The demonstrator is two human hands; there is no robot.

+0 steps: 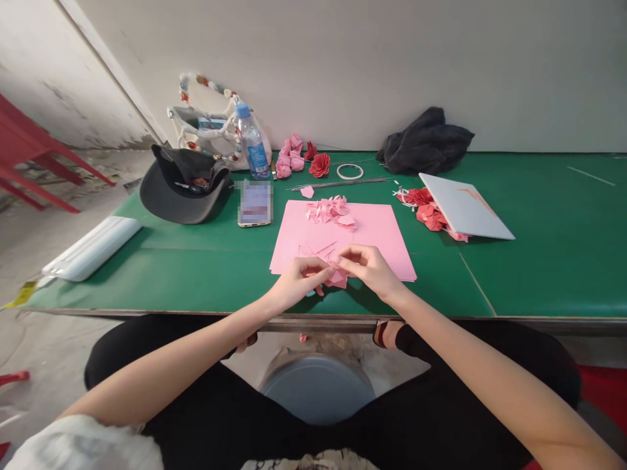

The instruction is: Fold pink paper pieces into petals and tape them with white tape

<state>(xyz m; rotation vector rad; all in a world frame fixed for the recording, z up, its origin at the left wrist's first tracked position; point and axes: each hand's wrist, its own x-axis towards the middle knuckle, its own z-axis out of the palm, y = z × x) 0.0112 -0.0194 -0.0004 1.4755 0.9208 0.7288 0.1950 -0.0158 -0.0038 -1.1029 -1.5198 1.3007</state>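
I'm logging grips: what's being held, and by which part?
The left hand and right hand pinch a small pink paper piece; which part cannot be told.

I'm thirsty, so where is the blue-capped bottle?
In the head view, the blue-capped bottle stands left of centre on the green table, just behind the phone.

Matt paper in the folded piece [337, 281]; clear, glossy plastic in the bottle [253, 140]; slightly glossy finish on the surface [543, 274].

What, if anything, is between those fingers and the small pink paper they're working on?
Nothing visible: the left fingers and right fingers pinch the paper directly. The loose pink scraps lie farther back, out of the way.
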